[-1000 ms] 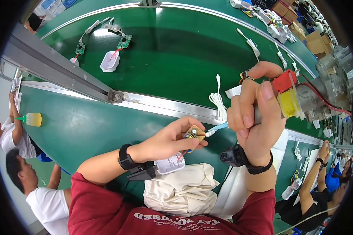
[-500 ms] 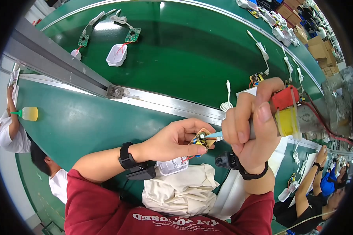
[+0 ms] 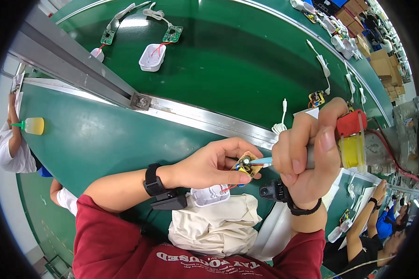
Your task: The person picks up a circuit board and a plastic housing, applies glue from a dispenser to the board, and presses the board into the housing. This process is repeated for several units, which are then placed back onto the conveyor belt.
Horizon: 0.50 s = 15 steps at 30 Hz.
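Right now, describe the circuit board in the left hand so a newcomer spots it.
On the near side of the metal rail, over the green table, find the left hand. It holds the tan circuit board, a blue tool tip pointing at it. Unlike the boards lying beyond the rail, this one is held in a hand.

A: ok what's the room like?

B: Very green tbh. Big tabletop (image 3: 93, 135) centre-left, a longer green surface (image 3: 228, 65) across the top, shiny metal rail (image 3: 205, 119) between them, chunky grey post (image 3: 77, 63) slanting in from upper left.

A: Floor and walls?

B: Green floor (image 3: 39, 211) lower left, kinda scuffed, pale wall (image 3: 14, 209) hugging the left edge. Light glares white on that longer surface, and cardboard boxes (image 3: 381, 65) are piled upper right.
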### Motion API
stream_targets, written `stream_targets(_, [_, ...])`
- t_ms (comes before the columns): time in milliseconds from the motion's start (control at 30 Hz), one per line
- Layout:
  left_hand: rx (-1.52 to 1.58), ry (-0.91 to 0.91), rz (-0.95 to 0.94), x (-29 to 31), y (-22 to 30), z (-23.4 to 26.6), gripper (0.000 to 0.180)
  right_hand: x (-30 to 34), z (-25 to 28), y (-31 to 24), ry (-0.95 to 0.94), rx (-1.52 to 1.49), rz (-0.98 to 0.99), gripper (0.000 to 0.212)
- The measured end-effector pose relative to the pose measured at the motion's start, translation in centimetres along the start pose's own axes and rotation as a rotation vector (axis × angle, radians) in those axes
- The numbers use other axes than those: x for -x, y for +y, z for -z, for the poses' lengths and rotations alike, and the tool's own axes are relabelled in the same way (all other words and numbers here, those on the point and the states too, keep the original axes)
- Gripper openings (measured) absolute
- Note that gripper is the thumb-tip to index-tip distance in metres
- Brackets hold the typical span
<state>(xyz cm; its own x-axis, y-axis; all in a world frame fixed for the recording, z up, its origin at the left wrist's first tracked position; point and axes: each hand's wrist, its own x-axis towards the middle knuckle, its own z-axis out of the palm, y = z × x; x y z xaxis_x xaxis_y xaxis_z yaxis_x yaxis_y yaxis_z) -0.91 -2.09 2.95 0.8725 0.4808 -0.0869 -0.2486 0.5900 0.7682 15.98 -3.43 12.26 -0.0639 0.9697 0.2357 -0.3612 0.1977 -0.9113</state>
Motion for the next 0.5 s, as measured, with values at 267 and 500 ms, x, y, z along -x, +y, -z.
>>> stream_targets(267, [-0.03,0.008,-0.032,0.0,-0.63,0.44,0.043,-0.03,0.12,0.24,-0.001,0.04,0.004,0.021])
stream_targets(500, [-0.055,0.021,-0.046,-0.04,-0.61,0.0,0.042,0.06,0.15,-0.34,0.002,0.074,-0.001,0.02])
